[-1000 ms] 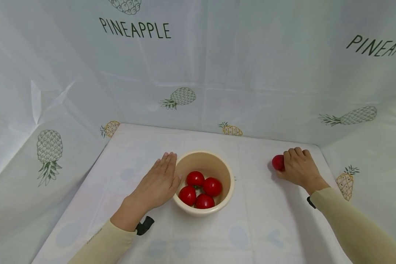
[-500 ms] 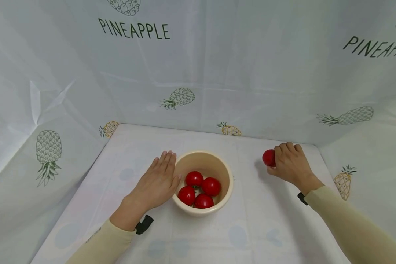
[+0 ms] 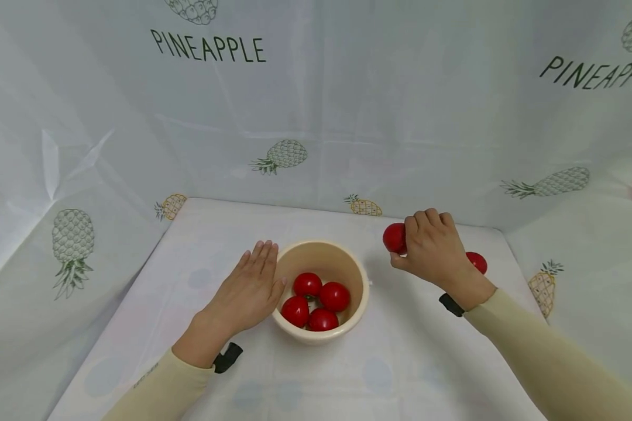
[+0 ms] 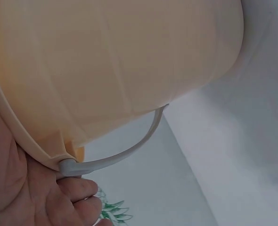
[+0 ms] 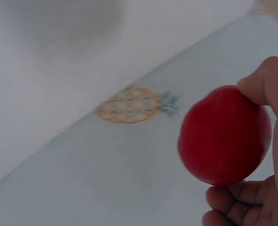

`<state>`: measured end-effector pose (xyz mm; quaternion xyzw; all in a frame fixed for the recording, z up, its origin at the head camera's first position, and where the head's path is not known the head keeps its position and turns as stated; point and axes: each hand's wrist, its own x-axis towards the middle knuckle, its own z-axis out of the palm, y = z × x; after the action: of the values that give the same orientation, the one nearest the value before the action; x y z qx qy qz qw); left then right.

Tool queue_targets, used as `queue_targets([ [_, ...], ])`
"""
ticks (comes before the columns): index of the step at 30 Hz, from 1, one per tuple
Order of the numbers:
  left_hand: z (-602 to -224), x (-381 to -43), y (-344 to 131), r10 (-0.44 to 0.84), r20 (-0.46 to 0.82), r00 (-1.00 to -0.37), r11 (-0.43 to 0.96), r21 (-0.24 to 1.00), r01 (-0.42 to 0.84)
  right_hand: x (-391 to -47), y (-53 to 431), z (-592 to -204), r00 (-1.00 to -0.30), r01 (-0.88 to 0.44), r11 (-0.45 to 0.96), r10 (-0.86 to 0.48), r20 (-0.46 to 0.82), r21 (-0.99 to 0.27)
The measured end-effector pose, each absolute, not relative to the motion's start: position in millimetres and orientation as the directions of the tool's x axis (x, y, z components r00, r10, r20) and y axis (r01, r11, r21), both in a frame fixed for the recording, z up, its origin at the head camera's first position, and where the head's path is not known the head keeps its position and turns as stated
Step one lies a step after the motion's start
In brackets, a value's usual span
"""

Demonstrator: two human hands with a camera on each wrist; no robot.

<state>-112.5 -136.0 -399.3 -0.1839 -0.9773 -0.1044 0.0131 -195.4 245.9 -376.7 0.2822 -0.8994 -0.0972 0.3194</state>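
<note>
My right hand (image 3: 434, 248) grips a red tomato (image 3: 394, 237) above the table, to the right of a cream bucket (image 3: 323, 257). In the right wrist view, thumb and fingers pinch that tomato (image 5: 224, 136) from opposite sides. Several red tomatoes (image 3: 334, 296) lie at the bottom of the bucket. At its left side my left hand (image 3: 247, 289) rests against the rim, fingers straight and together in the head view. The left wrist view shows the bucket's outer wall (image 4: 139, 56) and its grey handle (image 4: 115, 161) beside the fingers.
Another red tomato (image 3: 476, 262) lies on the table behind the right wrist, partly hidden by it. A pale cloth (image 3: 316, 386) with faint spots covers the table. Pineapple-printed sheeting (image 3: 400, 117) rises along the back and both sides.
My right hand has lifted the tomato and carried it left toward the bucket, uncovering another tomato on the table. The left hand stays at the rim.
</note>
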Motion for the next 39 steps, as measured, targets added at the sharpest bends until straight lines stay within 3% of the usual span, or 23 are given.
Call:
queue_targets([
  [13,-400,-113,-138,0.366,0.073,-0.928,0.903,0.214,0.373,-171,163,-341,-0.611,-0.540,0.793,-0.600,0.517,0.283],
  [19,-399,-112,-138,0.364,0.071,-0.929,0.899,0.232,0.371,-157,135,-348,-0.571,-0.619,0.737,-0.659,0.489,0.271],
  [39,-401,-112,-137,0.360,0.069,-0.930,0.899,0.241,0.366,-138,109,-386,-0.583,-0.721,0.652,-0.754,0.304,0.233],
])
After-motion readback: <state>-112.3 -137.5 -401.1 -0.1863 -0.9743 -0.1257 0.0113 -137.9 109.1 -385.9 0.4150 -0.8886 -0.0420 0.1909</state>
